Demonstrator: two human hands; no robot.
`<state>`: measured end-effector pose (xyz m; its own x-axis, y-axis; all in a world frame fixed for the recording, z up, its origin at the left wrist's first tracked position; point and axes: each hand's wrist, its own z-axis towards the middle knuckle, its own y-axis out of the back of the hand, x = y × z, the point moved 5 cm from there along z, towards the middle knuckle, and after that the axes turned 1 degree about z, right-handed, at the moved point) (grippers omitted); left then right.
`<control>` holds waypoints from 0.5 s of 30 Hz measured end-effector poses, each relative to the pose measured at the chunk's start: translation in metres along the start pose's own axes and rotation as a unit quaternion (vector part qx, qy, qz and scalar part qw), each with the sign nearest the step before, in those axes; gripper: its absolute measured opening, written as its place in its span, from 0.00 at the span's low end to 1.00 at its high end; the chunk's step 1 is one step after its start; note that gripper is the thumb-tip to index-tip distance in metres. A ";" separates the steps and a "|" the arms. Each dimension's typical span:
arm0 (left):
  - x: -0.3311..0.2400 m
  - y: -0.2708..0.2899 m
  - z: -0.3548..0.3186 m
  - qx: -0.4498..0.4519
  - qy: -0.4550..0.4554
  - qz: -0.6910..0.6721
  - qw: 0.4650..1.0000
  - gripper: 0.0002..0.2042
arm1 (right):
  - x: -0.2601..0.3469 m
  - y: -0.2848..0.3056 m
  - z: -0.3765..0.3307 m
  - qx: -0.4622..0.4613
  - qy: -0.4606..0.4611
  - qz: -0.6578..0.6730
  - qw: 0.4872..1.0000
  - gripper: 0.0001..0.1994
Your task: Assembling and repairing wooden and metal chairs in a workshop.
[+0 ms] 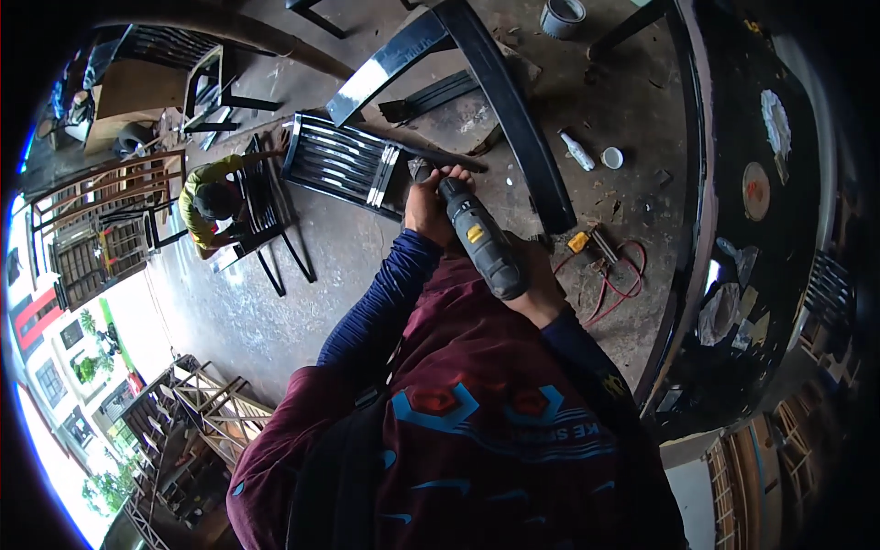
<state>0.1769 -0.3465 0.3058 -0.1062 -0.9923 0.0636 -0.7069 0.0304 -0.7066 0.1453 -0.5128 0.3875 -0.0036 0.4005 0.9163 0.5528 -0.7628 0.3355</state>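
Note:
My right hand (pixel 541 280) is wrapped round the rear of a dark grey power drill (pixel 486 240) with a yellow patch on its side. The drill points away from me, slightly to the left. My left hand (pixel 427 213) is closed at the drill's front end, with a small greyish thing (pixel 419 169) showing by its fingers; what it grips is mostly hidden. Just beyond my hands lies a glossy black slatted chair back (pixel 337 161). A large black curved wooden frame (pixel 513 115) stands ahead to the right.
A co-worker in a yellow-green shirt (pixel 203 183) bends over a black slatted piece (pixel 264 197) at left. A white bottle (pixel 577 150), a white cup (pixel 612 158) and a red hose (pixel 632 284) with a yellow tool (pixel 578 242) lie at right. A dark table (pixel 747 348) borders the right side.

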 end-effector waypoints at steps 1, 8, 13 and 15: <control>-0.018 0.005 0.016 -0.011 -0.015 0.012 1.000 0.09 | -0.002 -0.010 0.023 -0.022 0.020 -0.032 0.999 0.13; -0.125 0.036 0.161 -0.027 -0.005 -0.049 0.998 0.10 | -0.052 -0.078 0.176 0.032 -0.167 -0.071 0.983 0.08; -0.168 0.072 0.236 -0.057 -0.231 0.182 0.954 0.14 | -0.099 -0.111 0.239 0.043 -0.419 0.135 0.897 0.17; -0.166 0.058 0.258 0.218 -0.100 -0.150 0.959 0.12 | -0.106 -0.114 0.257 0.070 -0.423 0.130 0.894 0.16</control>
<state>0.3339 -0.2105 0.0723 0.2232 -0.9529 0.2054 -0.3208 -0.2708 -0.9076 0.2971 -0.3376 0.1962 0.7385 0.5046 0.4471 0.5426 -0.8385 0.0501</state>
